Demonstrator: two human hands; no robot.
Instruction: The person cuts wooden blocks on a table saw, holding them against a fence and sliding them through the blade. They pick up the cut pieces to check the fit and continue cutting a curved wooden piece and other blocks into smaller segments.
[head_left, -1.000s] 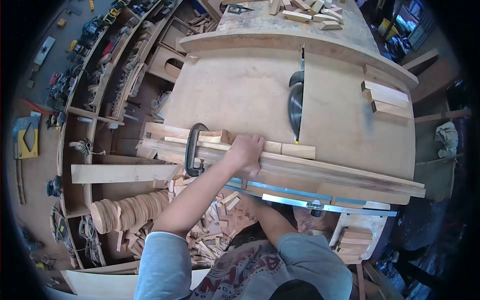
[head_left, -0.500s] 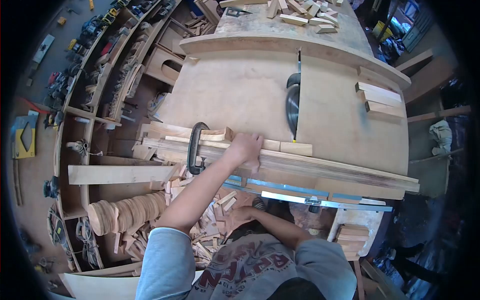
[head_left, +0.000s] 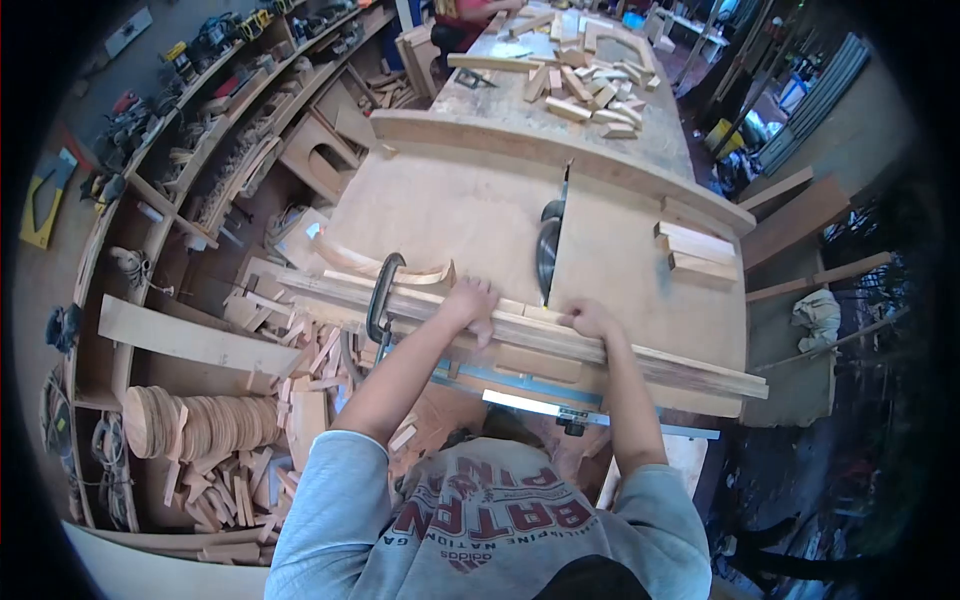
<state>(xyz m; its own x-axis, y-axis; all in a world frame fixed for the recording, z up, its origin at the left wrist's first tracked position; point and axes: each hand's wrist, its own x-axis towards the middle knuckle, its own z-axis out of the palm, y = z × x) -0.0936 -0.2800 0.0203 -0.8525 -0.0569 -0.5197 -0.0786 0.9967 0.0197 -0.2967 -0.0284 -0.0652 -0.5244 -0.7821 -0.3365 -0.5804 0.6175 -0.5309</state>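
Observation:
A narrow wooden strip [head_left: 512, 307] lies along the front fence [head_left: 690, 372] of a plywood table-saw sled [head_left: 450, 200]. My left hand [head_left: 472, 304] is closed over the strip and the fence, just right of a C-clamp [head_left: 382, 292]. The clamp is fastened at the fence's left part, by a curved wood piece [head_left: 432, 273]. My right hand [head_left: 592, 319] has its fingers curled at the strip's right end and rests against the fence. Just beyond the strip, the circular saw blade [head_left: 548, 255] stands up through the sled's slot, between my hands and slightly nearer the right.
Several cut blocks [head_left: 695, 245] sit on the sled's right side. More offcuts [head_left: 590, 90] are heaped on the far table. Wood scraps and a row of round discs [head_left: 200, 422] lie at left, below tool shelves. A person in red [head_left: 465, 12] is at the far end.
My right hand has come up from below the table edge to the strip's right end. My left hand stays on the strip. The view has tilted up, showing more of the far table.

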